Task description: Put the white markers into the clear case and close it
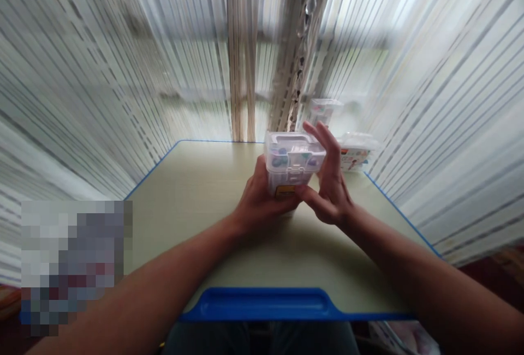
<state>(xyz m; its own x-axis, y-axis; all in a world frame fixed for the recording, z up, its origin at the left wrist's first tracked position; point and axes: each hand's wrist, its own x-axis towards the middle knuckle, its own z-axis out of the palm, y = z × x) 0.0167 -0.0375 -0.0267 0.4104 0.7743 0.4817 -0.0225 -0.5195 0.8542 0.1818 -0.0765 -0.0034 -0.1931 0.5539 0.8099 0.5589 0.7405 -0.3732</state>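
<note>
A clear plastic storage box (295, 154) with a lid, a front latch and a carry handle on top is held up over the table, slightly tilted. Small coloured pieces show through its lid, and a yellow label is on its lower front. My left hand (262, 191) wraps round the box's left side and underside. At the box's right side is my right hand (331, 183), its fingers stretched out and apart and its thumb by the label. Whether the thumb presses on the box, I cannot tell.
The pale tabletop (192, 191) has a blue rim and a blue front groove (264, 303). At the back right stand a clear box (323, 108) and a white box with coloured pictures (355, 154). String curtains (196, 55) hang close behind. A pixelated patch covers the lower left.
</note>
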